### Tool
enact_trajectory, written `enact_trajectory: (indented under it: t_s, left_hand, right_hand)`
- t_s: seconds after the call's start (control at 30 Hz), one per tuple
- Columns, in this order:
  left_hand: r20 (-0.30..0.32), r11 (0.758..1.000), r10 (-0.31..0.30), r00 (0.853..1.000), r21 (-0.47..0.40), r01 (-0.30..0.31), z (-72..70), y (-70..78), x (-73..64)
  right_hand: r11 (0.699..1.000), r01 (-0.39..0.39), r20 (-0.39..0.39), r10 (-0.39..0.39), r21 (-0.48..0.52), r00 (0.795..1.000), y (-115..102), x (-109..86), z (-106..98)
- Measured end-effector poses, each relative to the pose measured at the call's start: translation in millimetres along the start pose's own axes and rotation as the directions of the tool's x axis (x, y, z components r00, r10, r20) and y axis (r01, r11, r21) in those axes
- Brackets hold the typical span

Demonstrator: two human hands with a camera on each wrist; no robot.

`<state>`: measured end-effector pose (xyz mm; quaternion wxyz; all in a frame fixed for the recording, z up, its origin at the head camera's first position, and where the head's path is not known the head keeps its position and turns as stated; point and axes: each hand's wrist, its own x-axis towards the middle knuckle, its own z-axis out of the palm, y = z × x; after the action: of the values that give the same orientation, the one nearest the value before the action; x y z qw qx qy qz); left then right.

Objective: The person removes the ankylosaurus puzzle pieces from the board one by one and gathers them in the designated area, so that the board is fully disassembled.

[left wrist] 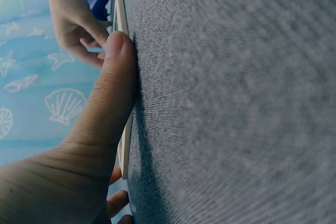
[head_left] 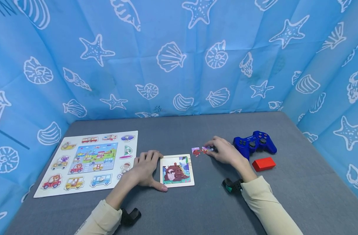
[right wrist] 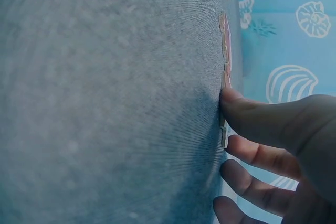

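A pale square wooden frame (head_left: 179,185), its flat bed carrying a glossy brown, spiny-backed animal picture, lies mid-table. The left hand (head_left: 145,169) spreads wide to hold it, thumb along the near edge and fingers at the far left corner, hiding part of its left rim. Just right of it, the right hand (head_left: 224,151) pinches narrowly at thin, knob-edged purple-and-red jigsaw pieces (head_left: 196,151) and covers their right end. Beyond that hand sit a smooth blue plastic game controller (head_left: 255,143) and, nearer, a red rectangular block (head_left: 264,164). Left of the frame lies a large white puzzle board (head_left: 86,184) with colourful vehicle shapes. Woven grey cloth covers the table (head_left: 208,202); a creased blue curtain (head_left: 167,78) printed with white shells and starfish hangs behind.
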<state>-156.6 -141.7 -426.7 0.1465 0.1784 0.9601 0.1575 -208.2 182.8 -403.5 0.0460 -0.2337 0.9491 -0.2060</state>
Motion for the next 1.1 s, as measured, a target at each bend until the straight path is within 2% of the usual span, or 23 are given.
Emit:
enact_trajectory:
  t_s: [0.47,0.7,1.1]
  left_hand:
    - [0.007,1.000,-0.005,1.000,0.008,0.005,-1.0,0.1,-0.3]
    - [0.012,1.000,-0.005,1.000,0.000,0.005,-2.4,1.4,-0.7]
    - [0.039,1.000,-0.007,0.999,0.012,0.007,-11.0,6.9,-4.2]
  right_hand:
    - [0.999,0.029,-0.027,-0.029,0.017,0.999,-7.6,-1.3,-2.5]
    - [0.998,0.024,0.015,-0.025,0.060,1.000,-22.9,-0.6,-3.2]
    - [0.997,0.045,0.052,-0.048,0.054,0.997,-48.8,5.2,6.5]
